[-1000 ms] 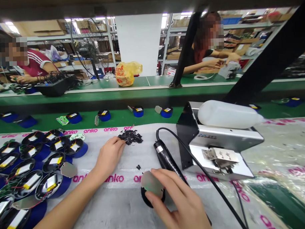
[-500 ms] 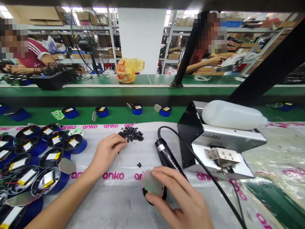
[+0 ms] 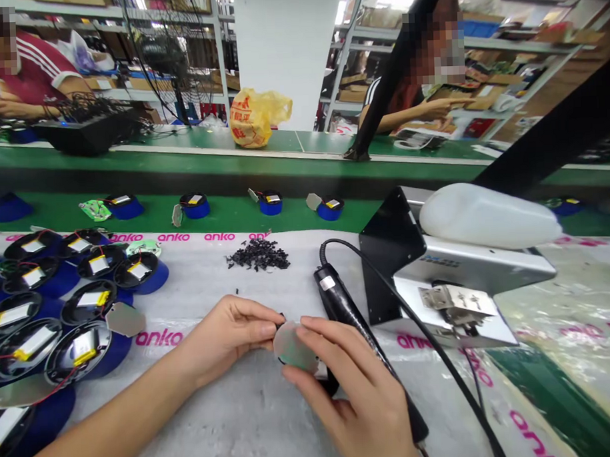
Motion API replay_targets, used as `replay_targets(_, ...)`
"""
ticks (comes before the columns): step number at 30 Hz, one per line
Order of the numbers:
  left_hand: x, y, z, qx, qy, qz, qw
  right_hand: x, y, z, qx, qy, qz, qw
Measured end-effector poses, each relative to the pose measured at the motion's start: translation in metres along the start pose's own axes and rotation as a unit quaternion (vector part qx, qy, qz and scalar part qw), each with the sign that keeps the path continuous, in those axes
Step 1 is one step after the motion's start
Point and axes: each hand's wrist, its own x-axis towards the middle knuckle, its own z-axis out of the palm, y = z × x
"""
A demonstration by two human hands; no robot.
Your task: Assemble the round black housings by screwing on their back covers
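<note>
My right hand (image 3: 360,386) grips a round, shiny grey plate (image 3: 295,349) by its edge, thumb below and fingers above. Something dark shows under the plate, mostly hidden by my fingers. At the plate's upper left edge, my left hand (image 3: 238,331) is closed in a pinch on a small black piece (image 3: 281,318), of which only a bit is visible. Beyond my hands lies a heap of small black pieces (image 3: 260,255). A black electric screwdriver (image 3: 345,307) with a cable rests just past my right hand.
Blue round housings (image 3: 141,271) with batteries crowd the left side. More blue housings (image 3: 329,206) stand along the green strip behind. At right is a metal machine (image 3: 466,269) with a white plastic bottle (image 3: 487,215) lying on top. Two people work across the bench.
My left hand has moved from the heap of black pieces toward me, up to the plate. My right hand has lifted and tilted the plate slightly. The view has shifted down.
</note>
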Motion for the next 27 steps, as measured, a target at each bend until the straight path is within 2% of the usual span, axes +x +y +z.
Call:
replay_targets(6,0.001,-0.001,0.000,-0.047,-0.024,0.006,0.999,-0.002,-0.001,-0.003,-0.013,-0.004,0.011,1.000)
replay_targets(15,-0.003,0.003,-0.002,-0.029,-0.034,0.015,0.999,-0.005,0.001,-0.004,-0.035,-0.011,0.001,0.999)
replay_targets(18,-0.004,0.004,-0.002,0.000,-0.026,0.028,0.999,-0.005,0.000,-0.004,-0.058,-0.014,-0.011,0.998)
replay_targets(22,-0.006,0.005,0.000,0.072,0.014,0.049,0.996,-0.004,-0.003,-0.003,-0.101,-0.016,-0.049,0.994)
replay_targets(25,-0.007,0.006,0.003,0.099,0.031,0.050,0.993,-0.004,-0.005,-0.004,-0.105,-0.040,-0.051,0.992)
replay_targets(27,-0.009,0.007,0.006,0.116,0.023,0.050,0.992,-0.004,-0.006,-0.009,-0.121,-0.063,-0.046,0.990)
